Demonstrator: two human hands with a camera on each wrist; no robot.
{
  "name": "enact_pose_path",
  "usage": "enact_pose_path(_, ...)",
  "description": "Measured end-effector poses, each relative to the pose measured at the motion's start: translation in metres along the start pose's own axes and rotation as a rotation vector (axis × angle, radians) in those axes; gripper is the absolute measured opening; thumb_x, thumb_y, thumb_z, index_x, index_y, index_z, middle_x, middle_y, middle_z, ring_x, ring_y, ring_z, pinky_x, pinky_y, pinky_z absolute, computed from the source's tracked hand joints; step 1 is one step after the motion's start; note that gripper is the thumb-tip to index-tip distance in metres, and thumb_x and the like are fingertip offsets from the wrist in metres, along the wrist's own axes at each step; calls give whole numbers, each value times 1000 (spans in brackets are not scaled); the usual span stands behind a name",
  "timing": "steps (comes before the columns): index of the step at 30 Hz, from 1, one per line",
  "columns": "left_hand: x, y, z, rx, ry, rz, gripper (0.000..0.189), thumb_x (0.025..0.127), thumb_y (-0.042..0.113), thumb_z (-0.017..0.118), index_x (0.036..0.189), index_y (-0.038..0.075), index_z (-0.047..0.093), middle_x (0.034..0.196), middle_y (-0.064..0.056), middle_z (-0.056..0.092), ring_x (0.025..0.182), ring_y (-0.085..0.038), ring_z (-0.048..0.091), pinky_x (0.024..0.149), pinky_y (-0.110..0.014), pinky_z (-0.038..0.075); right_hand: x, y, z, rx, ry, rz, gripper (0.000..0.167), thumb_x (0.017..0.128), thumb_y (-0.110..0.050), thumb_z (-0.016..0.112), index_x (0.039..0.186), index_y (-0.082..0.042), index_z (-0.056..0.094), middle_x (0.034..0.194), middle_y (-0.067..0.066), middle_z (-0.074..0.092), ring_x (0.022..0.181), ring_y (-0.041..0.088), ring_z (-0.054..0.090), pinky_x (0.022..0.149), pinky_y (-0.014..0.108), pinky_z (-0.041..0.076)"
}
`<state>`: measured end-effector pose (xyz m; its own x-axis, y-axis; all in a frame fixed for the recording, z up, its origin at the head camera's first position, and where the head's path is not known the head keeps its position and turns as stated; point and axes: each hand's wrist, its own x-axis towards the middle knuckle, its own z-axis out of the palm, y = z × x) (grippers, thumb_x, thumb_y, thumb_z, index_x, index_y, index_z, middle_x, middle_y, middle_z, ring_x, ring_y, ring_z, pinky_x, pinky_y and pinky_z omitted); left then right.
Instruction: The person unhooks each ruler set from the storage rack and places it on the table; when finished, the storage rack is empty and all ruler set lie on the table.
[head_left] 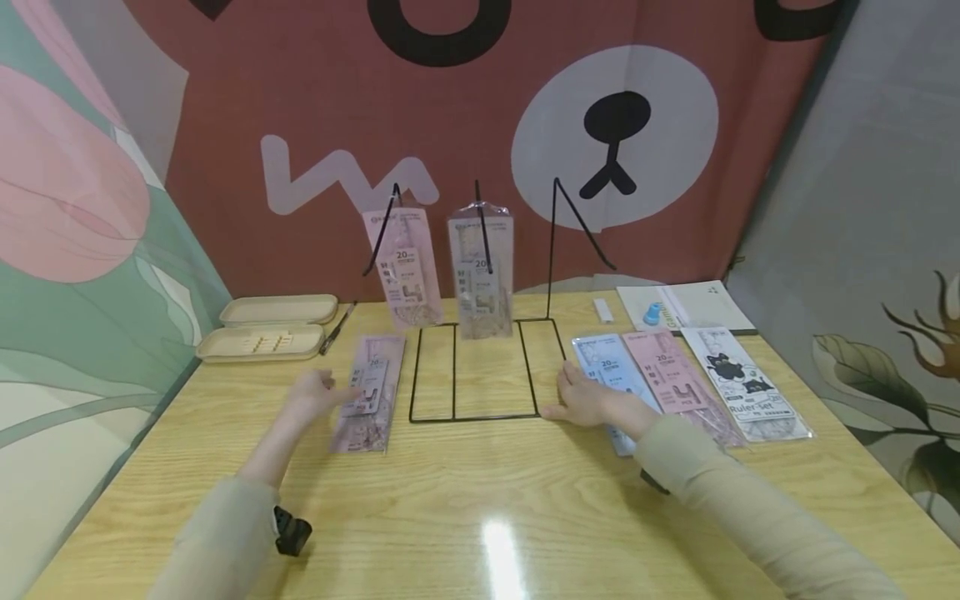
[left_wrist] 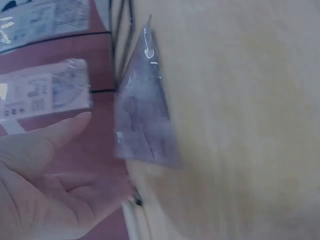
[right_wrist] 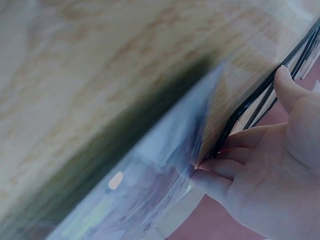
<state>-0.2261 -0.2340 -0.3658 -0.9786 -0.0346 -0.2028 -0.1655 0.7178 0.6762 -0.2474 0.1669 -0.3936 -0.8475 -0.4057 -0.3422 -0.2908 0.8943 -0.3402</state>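
A black wire display rack (head_left: 454,375) stands on the table with three upright hooks. One pink ruler-set packet (head_left: 408,267) hangs from its left hook and a greyish-pink ruler-set packet (head_left: 482,279) from the middle one; the right hook is bare. My right hand (head_left: 592,400) grips the rack's front right corner, thumb at the front wire and fingers at the side wire. Beside it lies a blue ruler-set packet (head_left: 611,367), partly covered by that hand. My left hand (head_left: 311,396) holds nothing, its thumb reaching over a pink-purple ruler-set packet (head_left: 371,392) lying left of the rack.
Farther right lie another pink packet (head_left: 663,375) and a white Ruler-Set packet (head_left: 738,383) with black cats. An opened cream case (head_left: 262,342) and a dark pen (head_left: 337,329) are at back left. White eraser (head_left: 602,311), blue sharpener (head_left: 652,314) and booklet (head_left: 697,304) sit back right.
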Motion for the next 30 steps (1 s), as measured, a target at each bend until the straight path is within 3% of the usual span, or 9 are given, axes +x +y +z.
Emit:
enact_pose_path(3,4,11,-6,31,52,100,90,89,34,63,143,-16,11,147,-37,20,135,-52,23,110,-58,27,0,1,0,5,4,-2,85,97,-46,45,143,16,9,152,34,-4,142,46,1,118,53,8)
enact_pose_path(6,12,23,-10,3,97,188,91,90,36,62,147,-10,7,150,-33,17,138,-50,19,113,-59,22,0,2,0,9,6,-3,85,97,-45,45,143,17,9,152,34,-4,142,46,1,118,53,8)
enact_pose_path(9,24,33,-13,-59,98,251,88,91,37,60,149,-5,7,152,-29,17,140,-46,18,114,-57,20,-1,2,-1,10,6,-9,85,97,-44,45,143,17,9,151,34,-4,142,46,1,118,53,8)
enact_pose_path(13,44,43,-17,-167,54,258,89,93,38,58,150,-1,3,156,-25,11,144,-39,12,118,-51,17,-1,1,-1,4,6,-21,84,97,-44,44,143,17,9,151,34,-4,142,46,1,118,52,7)
enact_pose_path(18,61,54,-15,-206,54,243,90,92,38,59,151,1,2,157,-20,10,146,-35,10,119,-49,15,-1,0,-1,10,7,-21,84,98,-44,44,143,17,8,152,34,-4,142,46,1,118,52,7)
enact_pose_path(27,74,62,3,-296,56,168,92,90,39,61,152,7,1,159,-14,9,147,-31,10,120,-47,15,-1,-2,-1,1,2,-14,85,97,-45,44,143,17,7,151,34,-5,142,46,1,119,52,7)
enact_pose_path(30,77,67,8,-333,74,175,90,89,41,62,152,10,6,158,-13,13,146,-31,14,119,-47,17,-1,-2,-1,4,0,-6,85,97,-44,44,143,16,7,152,34,-5,142,46,1,119,52,7)
